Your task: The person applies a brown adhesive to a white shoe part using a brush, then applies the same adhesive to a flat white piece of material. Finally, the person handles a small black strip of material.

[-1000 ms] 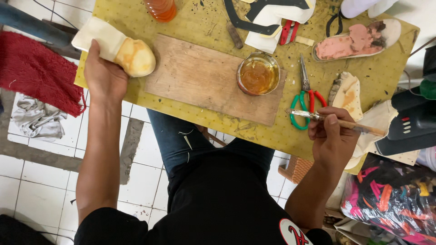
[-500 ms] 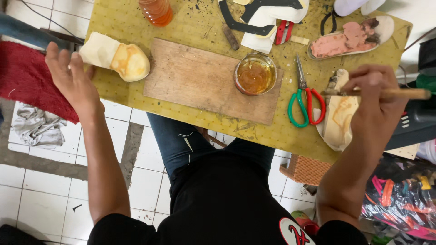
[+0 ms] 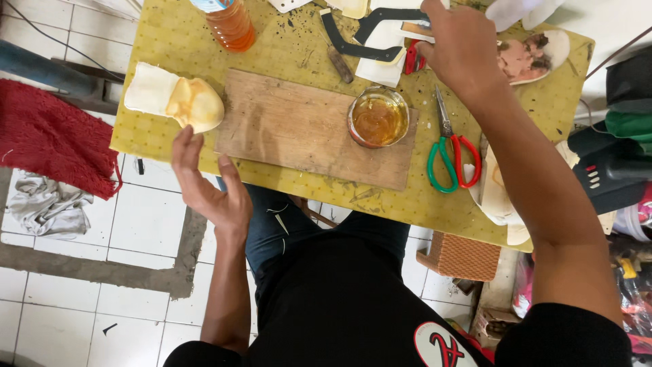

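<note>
My left hand (image 3: 204,180) is open, palm up and fingers spread, at the front edge of the yellow table (image 3: 163,47). It is just below a cream shoe piece (image 3: 176,102) smeared with amber glue and does not touch it. My right hand (image 3: 458,47) reaches to the far side of the table. Its fingers are curled on a thin wooden brush handle (image 3: 413,28) above black strap pieces (image 3: 360,44) and a red-handled tool (image 3: 412,60). A round tin of amber glue (image 3: 378,117) sits on a wooden board (image 3: 299,126).
Green-and-red scissors (image 3: 451,153) lie right of the board. A cream sole (image 3: 499,197) lies under my right forearm, a pink-lined insole (image 3: 526,54) beyond it. A bottle of orange liquid (image 3: 231,24) stands far left. A red cloth (image 3: 51,136) and grey rag (image 3: 44,204) lie on the tiled floor.
My left hand has let go of the cream piece and drawn back to the table's front edge. My right hand has carried the brush from the cream sole up to the far side.
</note>
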